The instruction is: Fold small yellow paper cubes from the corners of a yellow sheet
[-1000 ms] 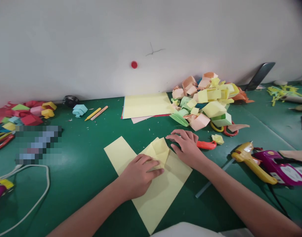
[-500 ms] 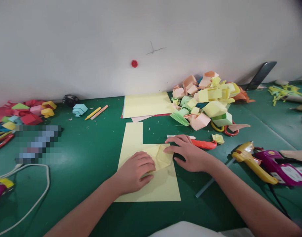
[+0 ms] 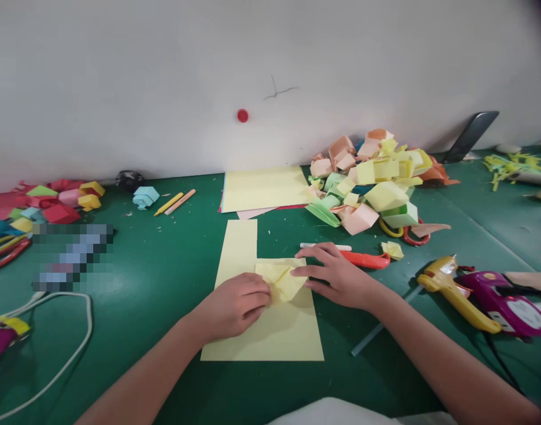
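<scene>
A small creased piece of yellow paper (image 3: 288, 285), partly folded, lies between my hands. Beneath it is a larger L-shaped yellow sheet (image 3: 279, 336) on the green table. My left hand (image 3: 239, 304) is closed on the left edge of the folded paper, thumb and fingers pinched together. From the right, my right hand (image 3: 334, 276) holds the paper's other side, its fingertips on the upper and right edges. The fingers partly cover the folds.
Behind the sheet are stacked papers (image 3: 265, 189) and a heap of folded paper pieces (image 3: 371, 183). A red utility knife (image 3: 367, 260) and a yellow glue gun (image 3: 458, 292) lie on the right. At left are a phone (image 3: 73, 260) and a white cable (image 3: 89, 319).
The small paper has been drawn up from lying flatter into a more folded shape. My left hand's fingers have closed more tightly on it, and my right fingers have shifted slightly left.
</scene>
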### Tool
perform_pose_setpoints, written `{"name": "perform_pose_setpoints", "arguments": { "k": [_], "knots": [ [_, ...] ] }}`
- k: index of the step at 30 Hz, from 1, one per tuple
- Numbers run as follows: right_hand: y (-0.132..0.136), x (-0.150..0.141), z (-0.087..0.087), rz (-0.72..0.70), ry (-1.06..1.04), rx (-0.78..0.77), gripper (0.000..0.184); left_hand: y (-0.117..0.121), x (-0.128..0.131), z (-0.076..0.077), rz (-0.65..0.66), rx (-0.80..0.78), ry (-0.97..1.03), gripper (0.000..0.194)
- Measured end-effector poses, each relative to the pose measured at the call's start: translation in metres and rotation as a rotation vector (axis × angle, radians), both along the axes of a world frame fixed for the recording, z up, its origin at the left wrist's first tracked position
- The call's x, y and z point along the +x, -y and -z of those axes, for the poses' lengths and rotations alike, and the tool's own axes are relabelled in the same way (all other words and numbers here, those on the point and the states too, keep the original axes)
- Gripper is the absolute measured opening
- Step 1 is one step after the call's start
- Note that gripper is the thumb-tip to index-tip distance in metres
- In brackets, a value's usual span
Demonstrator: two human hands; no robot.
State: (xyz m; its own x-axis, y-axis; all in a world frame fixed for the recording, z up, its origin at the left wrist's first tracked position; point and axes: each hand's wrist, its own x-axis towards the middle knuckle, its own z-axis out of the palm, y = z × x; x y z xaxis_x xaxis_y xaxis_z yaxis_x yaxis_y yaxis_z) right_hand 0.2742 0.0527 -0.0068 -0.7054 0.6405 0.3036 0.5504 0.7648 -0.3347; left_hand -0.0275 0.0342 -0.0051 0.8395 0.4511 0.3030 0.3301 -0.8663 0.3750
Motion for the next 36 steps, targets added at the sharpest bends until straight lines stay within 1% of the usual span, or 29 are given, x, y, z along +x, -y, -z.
{"name": "perform_pose_setpoints", "arguments": {
  "k": [5,9,12,16,21,25,29,33,36],
  "knots": [
    [0.004,-0.006,0.002,-0.092,-0.104,0.089,0.017,-0.005,-0.004,0.002,-0.046,0.090,0.019,0.026],
    [0.009,-0.013,0.003,-0.155,-0.149,0.131,0.015,-0.007,-0.004,0.003,-0.101,0.169,0.009,0.030],
    [0.011,-0.016,0.004,-0.160,-0.126,0.098,0.015,-0.008,-0.002,0.005,-0.163,0.200,-0.008,0.026],
    [0.013,-0.020,0.007,-0.146,-0.077,0.018,0.017,-0.007,0.001,0.007,-0.206,0.207,-0.025,0.025],
    [0.012,-0.022,0.009,-0.165,-0.045,-0.079,0.019,0.005,0.010,0.005,-0.241,0.160,-0.077,0.021],
    [0.011,-0.021,0.009,-0.170,-0.043,-0.110,0.016,0.014,0.017,0.004,-0.283,0.146,-0.098,0.023],
    [0.012,-0.022,0.008,-0.152,-0.071,-0.154,0.013,0.018,0.020,0.007,-0.291,0.153,-0.070,0.028],
    [0.014,-0.028,0.009,-0.078,-0.106,-0.201,0.011,0.019,0.022,0.011,-0.293,0.175,-0.028,0.016],
    [0.015,-0.035,0.013,0.013,-0.158,-0.214,0.011,0.019,0.024,0.012,-0.313,0.145,-0.014,0.015]
  ]
}}
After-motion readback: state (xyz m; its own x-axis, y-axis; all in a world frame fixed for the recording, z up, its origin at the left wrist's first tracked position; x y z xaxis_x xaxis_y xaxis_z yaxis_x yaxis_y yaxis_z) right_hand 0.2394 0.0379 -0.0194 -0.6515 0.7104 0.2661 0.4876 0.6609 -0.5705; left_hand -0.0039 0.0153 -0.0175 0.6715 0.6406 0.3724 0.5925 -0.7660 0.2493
